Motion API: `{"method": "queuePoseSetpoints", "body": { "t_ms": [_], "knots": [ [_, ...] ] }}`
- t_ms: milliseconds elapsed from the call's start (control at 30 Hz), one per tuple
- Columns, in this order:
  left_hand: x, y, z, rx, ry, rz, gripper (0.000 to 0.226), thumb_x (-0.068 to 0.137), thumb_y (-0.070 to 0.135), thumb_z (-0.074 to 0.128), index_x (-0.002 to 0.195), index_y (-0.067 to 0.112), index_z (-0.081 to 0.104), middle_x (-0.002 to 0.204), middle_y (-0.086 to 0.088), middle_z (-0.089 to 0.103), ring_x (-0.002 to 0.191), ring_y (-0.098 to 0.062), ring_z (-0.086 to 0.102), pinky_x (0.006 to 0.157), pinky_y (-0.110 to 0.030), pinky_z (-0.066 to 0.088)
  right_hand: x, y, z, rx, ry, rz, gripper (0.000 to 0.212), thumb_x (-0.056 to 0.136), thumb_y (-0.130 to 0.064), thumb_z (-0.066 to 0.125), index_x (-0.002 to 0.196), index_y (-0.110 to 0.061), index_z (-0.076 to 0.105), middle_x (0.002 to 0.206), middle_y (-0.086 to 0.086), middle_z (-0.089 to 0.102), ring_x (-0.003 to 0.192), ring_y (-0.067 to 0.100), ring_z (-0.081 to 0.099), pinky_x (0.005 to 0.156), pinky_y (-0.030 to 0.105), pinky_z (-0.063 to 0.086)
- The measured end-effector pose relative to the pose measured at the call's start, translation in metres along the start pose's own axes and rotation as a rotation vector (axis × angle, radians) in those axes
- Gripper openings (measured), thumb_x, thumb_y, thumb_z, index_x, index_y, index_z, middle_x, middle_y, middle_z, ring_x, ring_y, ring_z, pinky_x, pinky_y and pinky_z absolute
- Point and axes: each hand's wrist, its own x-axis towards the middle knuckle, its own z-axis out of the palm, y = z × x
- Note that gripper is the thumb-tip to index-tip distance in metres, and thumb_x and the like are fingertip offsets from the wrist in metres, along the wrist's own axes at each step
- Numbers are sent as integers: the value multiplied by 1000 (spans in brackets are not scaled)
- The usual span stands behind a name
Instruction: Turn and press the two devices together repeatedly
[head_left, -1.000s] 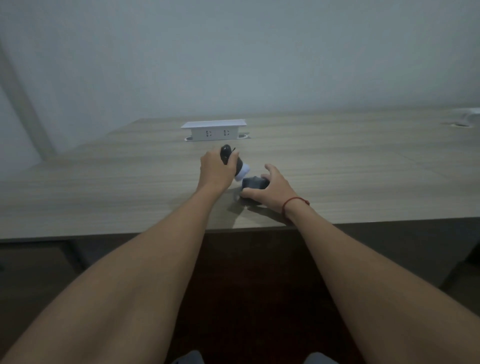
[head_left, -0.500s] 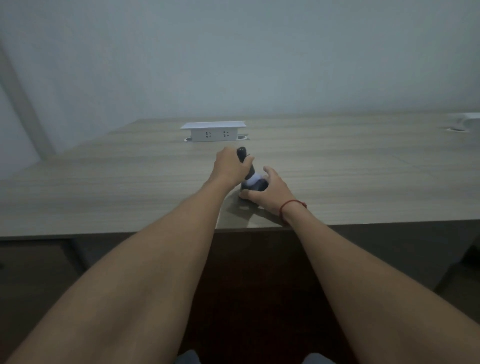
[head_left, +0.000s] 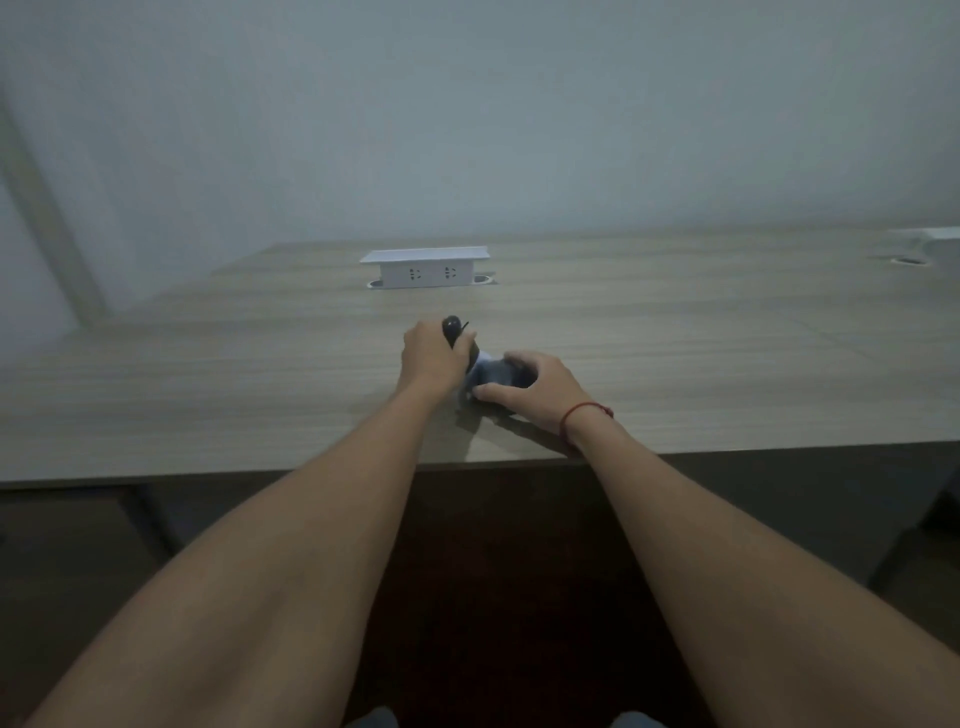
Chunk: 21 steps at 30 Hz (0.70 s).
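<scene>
One dark handheld device (head_left: 453, 329) with a pale lower end stands tilted in the left hand (head_left: 434, 356), whose fingers wrap its grip. Just right of it, the right hand (head_left: 535, 387) curls round one dark block (head_left: 496, 374), possibly a dock, resting on the wooden table (head_left: 208, 395). Beyond the device, one white socket box (head_left: 426, 267) shows two outlets.

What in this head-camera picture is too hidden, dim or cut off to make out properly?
- The dark handle in the left hand: fingers cover most of it, so its kind is unclear.
- The dark object under the right hand: largely covered, dim and blurred.
- Where the two objects meet: hidden between the hands.
- A white item at the table's far right: cut off by the picture's edge.
- The socket box's markings: too small.
</scene>
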Motion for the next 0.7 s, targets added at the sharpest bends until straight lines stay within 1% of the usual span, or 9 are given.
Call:
{"method": "queuePoseSetpoints", "body": {
  "t_ms": [100, 200, 300, 333, 400, 467, 533, 600, 700],
  "knots": [
    [-2, -6, -2, -67, -49, -55, 32, 93, 29, 62, 94, -2, 67, 97, -19, 67, 79, -26, 61, 67, -31, 46, 2, 0, -2, -25, -10, -6, 86, 70, -52, 75, 140, -15, 42, 139, 4, 50, 123, 19, 48, 98, 31, 41],
    [0, -11, -20, -170, -224, -103, 28, 92, 29, 64, 94, 1, 65, 91, -16, 69, 80, -27, 71, 76, -39, 61, 3, 0, -3, -58, -12, 4, 84, 73, -53, 71, 141, -15, 40, 140, 4, 49, 124, 20, 47, 98, 32, 41],
    [-1, -12, -38, -213, -331, -171, 26, 91, 26, 66, 100, 2, 61, 85, -15, 67, 72, -22, 70, 69, -31, 61, 0, -5, -3, -81, -43, -3, 76, 80, -49, 67, 141, -15, 40, 142, 5, 46, 126, 22, 45, 101, 34, 38],
    [0, -13, -37, -214, -308, -170, 27, 91, 26, 66, 103, 2, 61, 87, -14, 67, 76, -24, 70, 71, -31, 61, -1, -7, -3, -89, -50, -16, 67, 84, -46, 63, 139, -13, 43, 139, 6, 48, 125, 23, 46, 99, 33, 37],
    [0, -14, -29, -204, -209, -165, 31, 91, 28, 66, 107, 1, 62, 97, -16, 67, 89, -29, 69, 81, -39, 60, -3, -13, -5, -72, -74, -42, 42, 95, -38, 48, 124, -8, 56, 128, 11, 54, 117, 26, 51, 93, 31, 37],
    [-2, -14, -17, -204, -116, -186, 31, 90, 29, 66, 106, 2, 65, 99, -15, 66, 94, -32, 67, 88, -45, 57, -1, -15, -6, -81, -113, -54, 34, 100, -31, 36, 104, -7, 60, 115, 13, 55, 106, 27, 53, 85, 32, 36],
    [-7, -11, -9, -203, -43, -209, 32, 91, 32, 63, 101, 2, 66, 98, -15, 67, 93, -33, 67, 87, -46, 58, 3, -14, -5, -148, -136, -60, 25, 100, -27, 35, 94, -12, 54, 107, 12, 53, 99, 26, 51, 81, 31, 33],
    [-9, -12, -6, -209, -1, -218, 35, 91, 35, 61, 99, 2, 66, 99, -16, 69, 89, -32, 69, 84, -45, 59, 8, -11, -3, -201, -128, -78, 20, 100, -26, 35, 91, -15, 50, 102, 10, 51, 95, 24, 49, 81, 31, 33],
    [-12, -16, -17, -255, -86, -209, 33, 93, 33, 60, 95, 1, 66, 90, -16, 70, 74, -26, 70, 72, -38, 61, 11, -10, -1, -234, -113, -98, 21, 100, -25, 35, 92, -13, 50, 101, 11, 50, 95, 24, 47, 82, 30, 32]
  ]
}}
